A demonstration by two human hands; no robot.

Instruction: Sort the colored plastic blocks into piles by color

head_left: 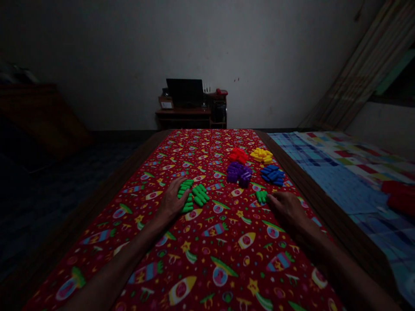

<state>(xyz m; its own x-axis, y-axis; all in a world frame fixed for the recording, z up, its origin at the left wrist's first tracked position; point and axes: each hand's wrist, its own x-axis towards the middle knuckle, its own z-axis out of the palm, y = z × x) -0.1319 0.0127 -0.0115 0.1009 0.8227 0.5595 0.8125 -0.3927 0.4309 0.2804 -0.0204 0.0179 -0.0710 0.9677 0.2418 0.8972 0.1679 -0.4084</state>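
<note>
My left hand rests palm down at the left side of a green pile of short cylindrical pieces, thumb and fingers apart and touching it. Beside that pile lies a second green cluster. Farther right, my right hand has its fingers bent together, with thumb and fingertips at the right edge of a small green group. It seems to pinch a green piece there, partly hidden by the fingers. All of these green pieces lie on a red cloth printed with rockets and stars.
Beyond my right hand are piles of blue, purple, red and yellow pieces. A desk with a dark monitor stands by the far wall. Patterned bedding spreads to the right.
</note>
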